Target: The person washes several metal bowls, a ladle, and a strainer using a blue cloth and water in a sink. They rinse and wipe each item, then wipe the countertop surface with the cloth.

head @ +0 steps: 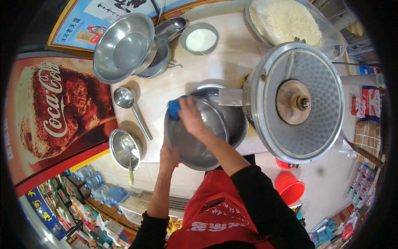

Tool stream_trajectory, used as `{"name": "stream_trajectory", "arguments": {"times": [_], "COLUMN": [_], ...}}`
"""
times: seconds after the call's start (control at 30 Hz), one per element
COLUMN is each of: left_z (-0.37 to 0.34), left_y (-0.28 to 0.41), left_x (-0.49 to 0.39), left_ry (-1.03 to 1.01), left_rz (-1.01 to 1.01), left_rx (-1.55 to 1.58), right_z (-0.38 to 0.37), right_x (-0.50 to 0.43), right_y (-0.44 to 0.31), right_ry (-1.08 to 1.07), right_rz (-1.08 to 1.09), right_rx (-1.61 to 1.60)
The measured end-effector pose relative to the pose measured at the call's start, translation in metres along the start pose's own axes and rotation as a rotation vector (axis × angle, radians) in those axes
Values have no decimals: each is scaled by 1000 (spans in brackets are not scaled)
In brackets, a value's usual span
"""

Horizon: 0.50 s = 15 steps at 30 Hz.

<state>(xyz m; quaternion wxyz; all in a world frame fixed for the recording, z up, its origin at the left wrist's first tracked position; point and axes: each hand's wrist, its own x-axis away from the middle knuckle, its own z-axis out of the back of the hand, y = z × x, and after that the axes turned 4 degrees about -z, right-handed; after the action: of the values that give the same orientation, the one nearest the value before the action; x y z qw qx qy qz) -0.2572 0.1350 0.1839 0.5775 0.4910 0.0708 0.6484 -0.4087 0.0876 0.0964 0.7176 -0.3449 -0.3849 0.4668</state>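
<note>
A steel basin is tilted over the near edge of the table, above a second, larger metal basin. My left hand grips its lower left rim. In my right hand is a blue cloth, pressed against the inside of the basin near its upper left rim. A grinding machine with a round metal hopper stands to the right, its spout reaching over the larger basin.
Left on the table lie a ladle and a small steel bowl with a spoon. Stacked basins, a bowl of white liquid and a plastic-covered pan of pale crumbly material stand farther back. A red bucket is on the floor.
</note>
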Motion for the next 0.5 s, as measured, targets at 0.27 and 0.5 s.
{"name": "stream_trajectory", "arguments": {"times": [0.27, 0.5], "left_z": [9, 78], "left_y": [29, 27], "left_x": [36, 50], "left_ry": [250, 420], "left_rz": [-491, -1003], "left_rx": [-445, -531], "right_z": [42, 31], "right_x": [35, 86], "right_y": [123, 149], "right_ry": [22, -193], "right_rz": [-350, -121], "right_rx": [522, 885]}}
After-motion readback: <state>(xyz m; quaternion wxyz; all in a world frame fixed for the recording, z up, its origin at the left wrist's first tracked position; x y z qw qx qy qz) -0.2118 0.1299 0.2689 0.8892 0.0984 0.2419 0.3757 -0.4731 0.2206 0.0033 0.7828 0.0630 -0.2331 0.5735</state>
